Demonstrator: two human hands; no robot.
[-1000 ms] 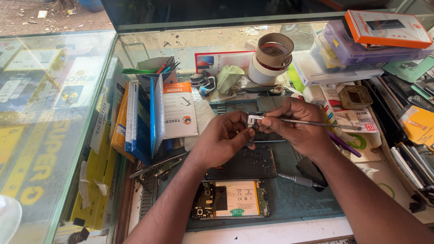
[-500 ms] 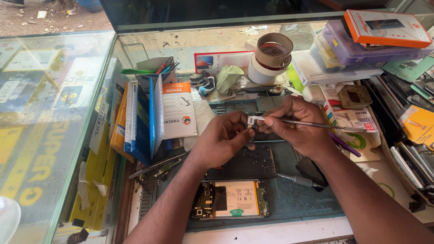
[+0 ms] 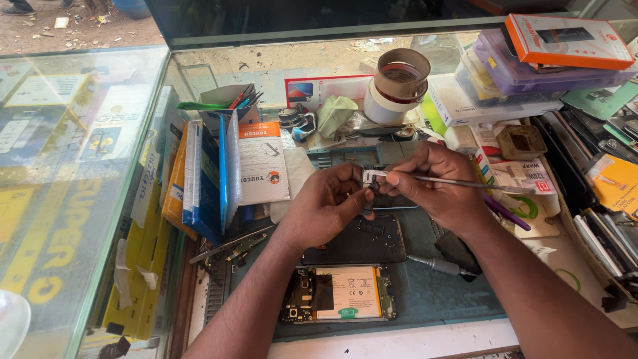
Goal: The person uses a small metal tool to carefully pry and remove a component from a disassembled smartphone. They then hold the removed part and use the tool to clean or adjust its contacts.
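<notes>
Head view is showing an opened phone [image 3: 339, 294], battery up, lying nearest on the counter [image 3: 452, 299], with a dark back cover [image 3: 362, 240] just beyond. Above them, barely shifted from a second ago, the left hand [image 3: 325, 206] is pinching a small white part [image 3: 372, 175] while the right hand [image 3: 442, 186] is pressing its grip on tweezers [image 3: 458, 181] touching it.

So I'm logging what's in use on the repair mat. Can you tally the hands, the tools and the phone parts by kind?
Hands: 2, left hand and right hand
Thin metal tweezers: 1
Small silver metal part: 1
Opened phone with exposed battery: 1
Black phone back cover: 1
Grey-handled screwdriver: 1
Total: 7
</notes>
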